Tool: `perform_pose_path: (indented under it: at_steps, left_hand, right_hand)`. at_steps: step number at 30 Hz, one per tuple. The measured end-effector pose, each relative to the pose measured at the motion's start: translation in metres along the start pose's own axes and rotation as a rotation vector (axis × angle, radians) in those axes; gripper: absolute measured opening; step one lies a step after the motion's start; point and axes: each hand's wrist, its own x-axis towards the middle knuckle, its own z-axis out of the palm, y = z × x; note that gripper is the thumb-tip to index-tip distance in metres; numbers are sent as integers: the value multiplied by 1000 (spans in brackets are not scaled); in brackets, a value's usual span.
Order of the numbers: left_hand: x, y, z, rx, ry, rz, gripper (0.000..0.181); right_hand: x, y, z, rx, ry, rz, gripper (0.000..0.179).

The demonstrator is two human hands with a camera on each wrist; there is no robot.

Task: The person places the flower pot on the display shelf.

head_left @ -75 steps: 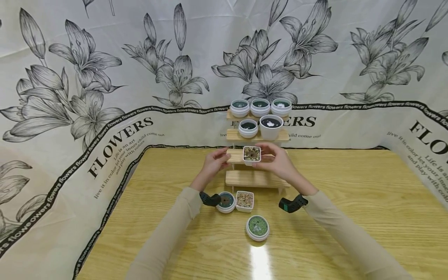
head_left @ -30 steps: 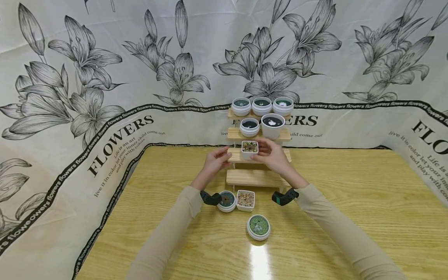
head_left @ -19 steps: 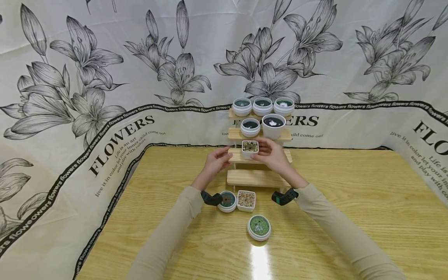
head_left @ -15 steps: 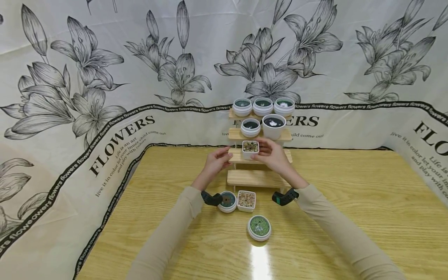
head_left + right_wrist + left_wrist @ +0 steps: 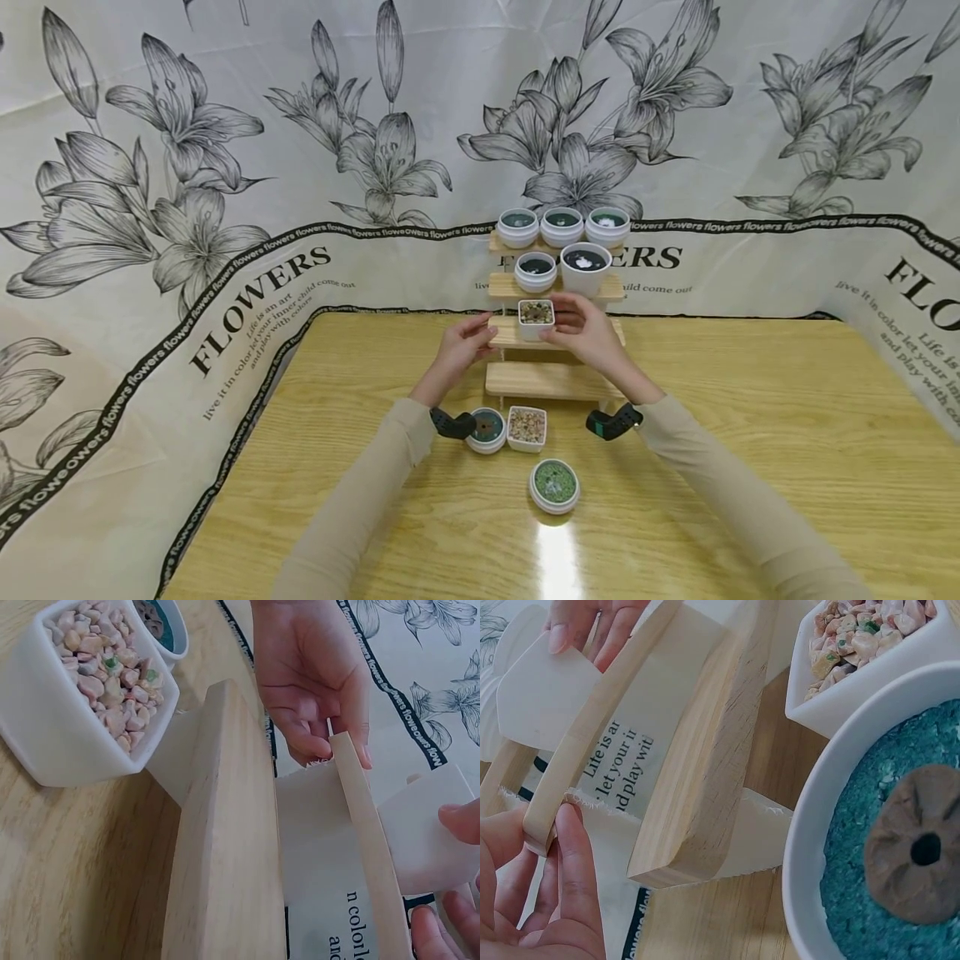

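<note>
My left hand (image 5: 459,346) pinches the left end of the third board down (image 5: 581,754) of a tiered wooden stand; thumb and fingers lie on either side of the board in the left wrist view. With thumb and fingers, my right hand (image 5: 592,337) holds a small square white pot (image 5: 536,320) topped with mixed pebbles. The pot is upright at that same board, left of its middle. Only its plain white side (image 5: 424,832) shows in the right wrist view, with fingertips (image 5: 457,821) on it.
Higher boards carry three round pots (image 5: 561,229), another round pot (image 5: 536,272) and a taller cup-shaped pot (image 5: 586,271). Below is a bare lowest board (image 5: 551,381). In front stand a teal-filled round pot (image 5: 489,432), a square pebble pot (image 5: 527,428) and a green-filled pot (image 5: 554,485).
Since the earliest frame, my right hand has moved the square pot slightly back and left, over the third board. My left hand has stayed at the board's end. The last second shows hardly any movement.
</note>
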Motion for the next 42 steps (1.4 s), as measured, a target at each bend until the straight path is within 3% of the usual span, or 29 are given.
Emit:
perform_pose_path:
  at_steps: [21, 35, 42]
  left_hand:
    - [0, 2, -1, 5, 3, 2, 46]
    - [-1, 0, -1, 26, -3, -10, 44]
    - [-1, 0, 0, 1, -3, 3, 44]
  right_hand:
    - [1, 2, 5, -40, 47, -54, 62]
    - [-42, 12, -4, -127, 45, -169, 57]
    - [-69, 24, -1, -30, 12, -202, 50]
